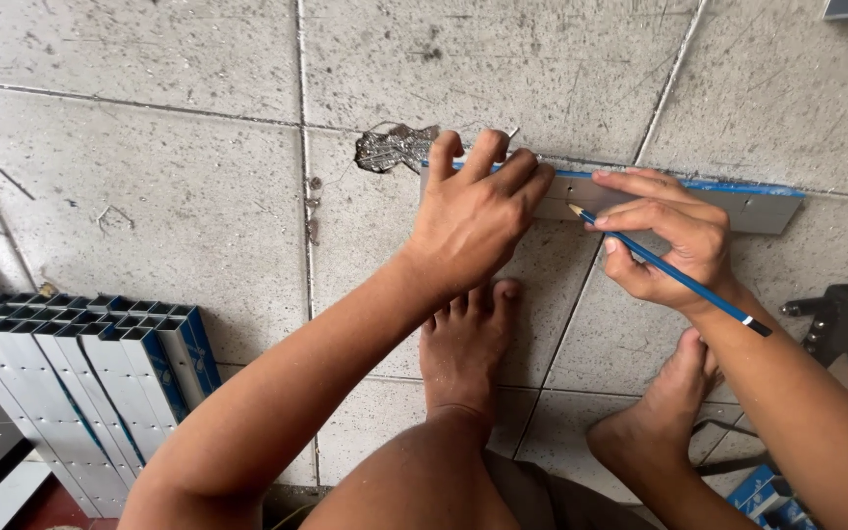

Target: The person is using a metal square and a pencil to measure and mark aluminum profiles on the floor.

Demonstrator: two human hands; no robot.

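Note:
A short length of grey aluminium profile (753, 208) with a blue film edge lies across the tiled floor. My left hand (475, 216) presses down on its left end, fingers curled over the top edge. My right hand (669, 240) holds a blue pencil (674, 275), its tip touching the profile near the middle. Both my bare feet rest on the floor just below the hands.
A stack of cut aluminium profiles (80, 383) with blue film lies at the lower left. A pile of metal shavings (395, 147) sits left of the profile. A black and red hand riveter (841, 329) lies at the right edge. Blue boxes (768, 496) show at the bottom right.

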